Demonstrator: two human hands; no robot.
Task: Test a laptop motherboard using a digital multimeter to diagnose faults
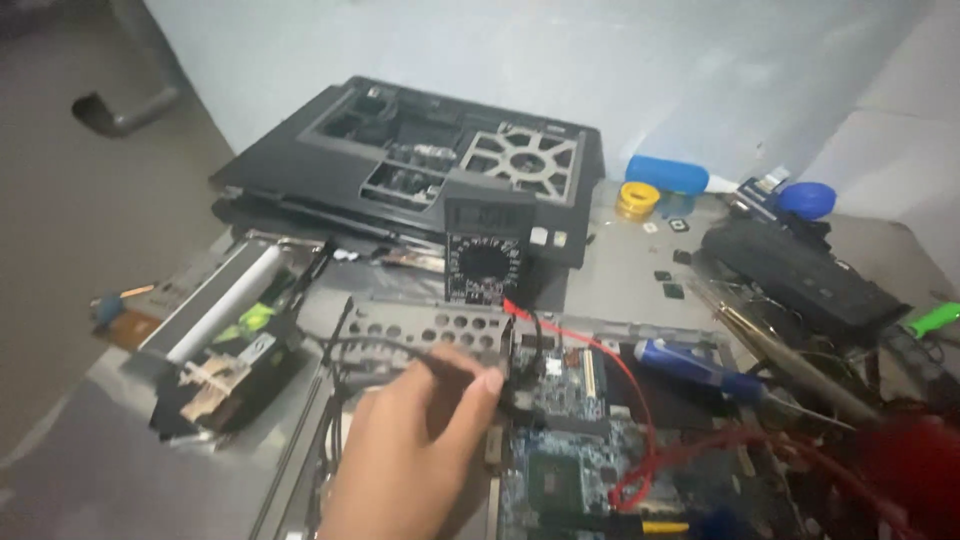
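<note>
Pinching a thin black probe (462, 366) between thumb and fingers (487, 382), the left hand (410, 450) rises from the bottom edge of the head view; grip closed on the probe, its tip set down at the left edge of the blue circuit board (560, 440). The right hand does not show itself clearly: only a red blur sits at the lower right corner, so its state cannot be told.

Board lies bare on the counter (620, 275), inside a grey metal chassis with a row of round holes just behind the hand. A red lead (640, 400) runs over the board, looping near its lower middle, then back up toward the meter. A black lead curls beside it.

Left of the hand: a black stripped unit (225, 360) with a white bar and a green tag, lying at an angle.

Right of the board: a blue-handled screwdriver (690, 365), beyond it a soldering iron (790, 365) lying slantwise, tip toward the left.

Further back, centre: a black multimeter (485, 250) standing propped against an opened dark laptop base (420, 160), dial facing the camera; display too blurred to tell.

Far right: a black battery-like block (800, 275), a green handle (935, 320), a yellow solder spool (637, 200), a blue oblong case (667, 174), a blue round lid (806, 200). Pale wall behind.
</note>
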